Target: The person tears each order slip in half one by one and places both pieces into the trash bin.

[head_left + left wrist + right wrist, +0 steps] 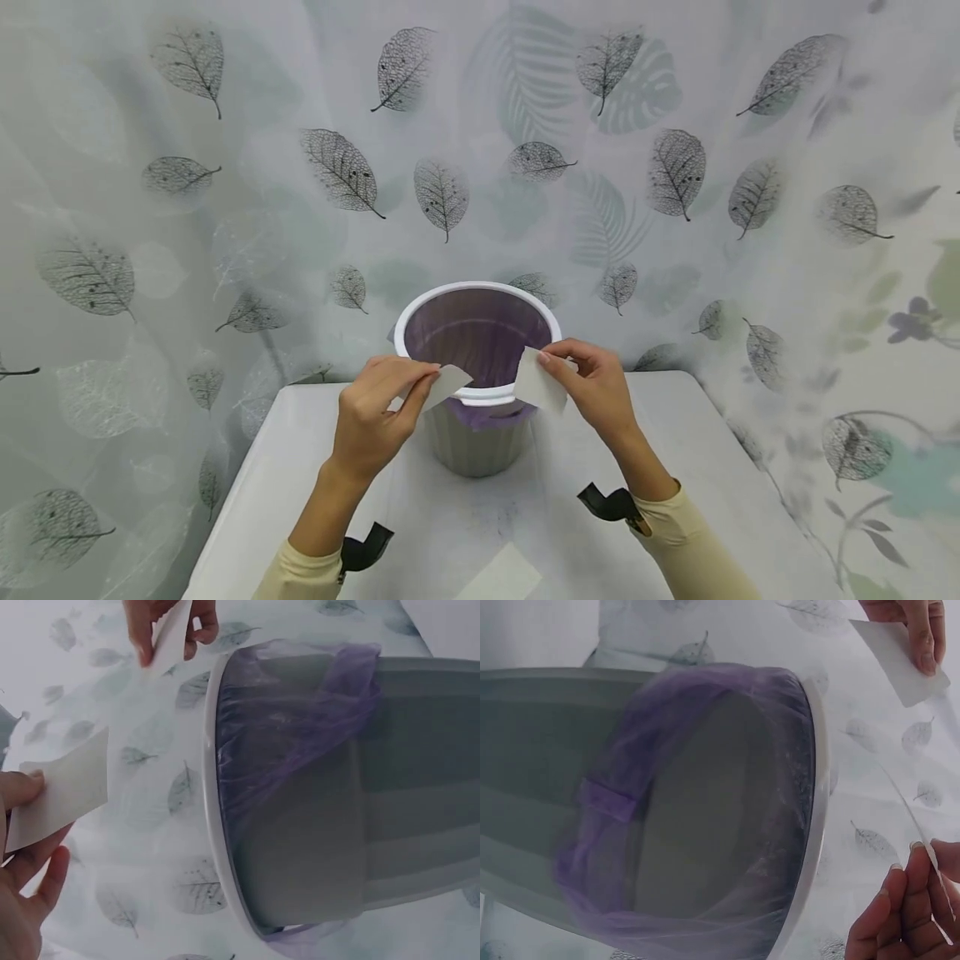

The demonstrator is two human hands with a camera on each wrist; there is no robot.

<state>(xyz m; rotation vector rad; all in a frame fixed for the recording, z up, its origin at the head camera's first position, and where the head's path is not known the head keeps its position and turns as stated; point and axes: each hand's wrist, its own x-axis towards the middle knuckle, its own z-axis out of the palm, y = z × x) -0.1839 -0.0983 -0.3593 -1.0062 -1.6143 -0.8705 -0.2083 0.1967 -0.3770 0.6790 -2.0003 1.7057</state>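
My left hand [381, 408] pinches a small piece of off-white paper [448, 385] between thumb and fingers, close over the near left rim of a trash bin. Another piece of paper [538, 385] is pinched by my right hand [592, 385], overlapping the near right rim in the head view. The two pieces are apart. The trash bin [474, 450] is grey with a white rim [415, 308] and a purple plastic liner [352, 690] folded over its edge. In the right wrist view the right hand's paper [911, 810] appears nearly edge-on.
The bin stands upright at the back of a white table [315, 433]. A pale sheet of paper [501, 575] lies flat at the table's near edge. A leaf-printed curtain [442, 200] hangs behind and along the sides. Black camera mounts [367, 546] stick out from both wrists.
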